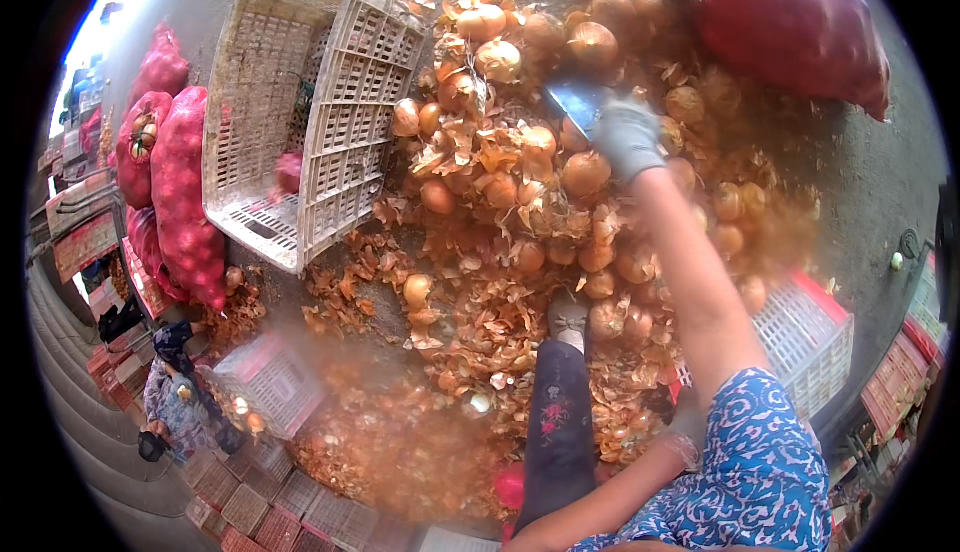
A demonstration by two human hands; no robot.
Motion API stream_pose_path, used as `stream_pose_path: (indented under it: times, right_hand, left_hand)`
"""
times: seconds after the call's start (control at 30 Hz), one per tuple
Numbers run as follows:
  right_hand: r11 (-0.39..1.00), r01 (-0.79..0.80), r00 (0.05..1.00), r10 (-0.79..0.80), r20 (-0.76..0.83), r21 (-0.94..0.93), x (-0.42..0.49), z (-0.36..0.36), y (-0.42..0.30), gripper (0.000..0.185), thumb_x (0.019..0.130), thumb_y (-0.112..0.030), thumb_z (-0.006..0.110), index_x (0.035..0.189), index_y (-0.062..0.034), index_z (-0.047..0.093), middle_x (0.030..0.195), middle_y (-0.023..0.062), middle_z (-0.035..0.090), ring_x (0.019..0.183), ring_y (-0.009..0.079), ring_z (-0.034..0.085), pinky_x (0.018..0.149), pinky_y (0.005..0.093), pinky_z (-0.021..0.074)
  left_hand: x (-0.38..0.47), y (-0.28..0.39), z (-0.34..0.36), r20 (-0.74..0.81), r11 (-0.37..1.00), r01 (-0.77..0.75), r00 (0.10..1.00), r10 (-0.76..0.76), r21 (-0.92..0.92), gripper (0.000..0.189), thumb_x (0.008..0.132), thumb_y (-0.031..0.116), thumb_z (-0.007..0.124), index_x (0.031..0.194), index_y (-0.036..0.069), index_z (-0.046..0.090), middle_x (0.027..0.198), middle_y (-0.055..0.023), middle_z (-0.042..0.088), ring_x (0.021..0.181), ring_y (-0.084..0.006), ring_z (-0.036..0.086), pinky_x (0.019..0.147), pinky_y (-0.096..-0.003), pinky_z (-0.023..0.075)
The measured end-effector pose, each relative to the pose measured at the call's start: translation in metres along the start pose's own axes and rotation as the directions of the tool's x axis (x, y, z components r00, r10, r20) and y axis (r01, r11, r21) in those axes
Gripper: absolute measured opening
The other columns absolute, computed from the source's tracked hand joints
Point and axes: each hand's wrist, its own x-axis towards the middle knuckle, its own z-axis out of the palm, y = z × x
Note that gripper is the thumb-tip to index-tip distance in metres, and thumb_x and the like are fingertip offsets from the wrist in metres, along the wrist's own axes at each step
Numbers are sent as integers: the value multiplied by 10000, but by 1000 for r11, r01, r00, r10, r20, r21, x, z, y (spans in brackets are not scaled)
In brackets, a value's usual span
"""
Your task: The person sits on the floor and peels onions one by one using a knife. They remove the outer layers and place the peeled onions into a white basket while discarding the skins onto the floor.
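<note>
My right hand [628,136], in a grey glove, is stretched out over a heap of onions with loose brown skins [499,158]. It grips a tool with a wide flat metal blade [574,108]; the handle is hidden in the hand. The blade's near edge is among the onions, close to a large onion [586,174]. My left hand [686,432], also gloved, is low beside my patterned sleeve, near a white crate with a red rim [806,342]. Its fingers are partly hidden, so what it holds does not show.
An empty-looking whitish plastic crate [360,102] lies tipped on its side at left. Red mesh sacks [187,192] stand beyond it. A full red sack [787,23] lies at upper right. Another person [180,402] sits at lower left by a pink-rimmed crate [270,383].
</note>
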Motion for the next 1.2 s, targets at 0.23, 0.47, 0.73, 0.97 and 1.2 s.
stream_pose_path:
  times: [0.23,0.47,0.73,0.97,1.2]
  right_hand:
    - [977,-8,952,-57,300,212,-7,27,42,613,873,-143,558,1484,-163,508,1283,239,664,1169,370,659,999,475,505]
    - [834,-22,904,-219,368,551,-46,0,-21,600,897,-173,549,1496,-157,518,1190,226,706,1077,356,688,956,434,525]
    - [877,57,606,-410,682,477,-117,-25,-43,549,898,-179,530,1443,-117,559,1265,232,679,1162,393,659,986,449,514]
    - [837,157,827,-402,394,525,-83,-28,-19,569,911,-184,539,1480,-168,524,1171,227,713,1047,382,708,954,440,543]
    - [918,196,790,-355,500,344,-82,19,7,415,891,-149,531,1282,-52,631,1124,252,711,1023,412,698,915,487,542]
  left_hand:
    - [-5,2,3,9,1000,-11,1000,11,24,442,875,196,657,1268,2,599,1215,-209,628,1095,-355,633,891,-418,508]
    - [-7,3,-2,12,1000,-21,1000,21,11,426,883,195,651,1264,9,606,1218,-210,629,1094,-354,634,888,-416,510]
    - [-10,0,-23,80,997,9,997,-15,77,409,892,194,643,1260,18,613,1220,-210,631,1093,-354,636,884,-414,513]
    - [-11,-1,-31,44,996,20,999,-24,84,470,907,167,651,1325,-15,537,1196,-203,625,1047,-335,645,894,-400,534]
    - [-14,-8,-16,-84,917,77,989,-118,-390,436,900,333,673,1210,32,611,1184,-194,641,1044,-371,663,870,-464,533]
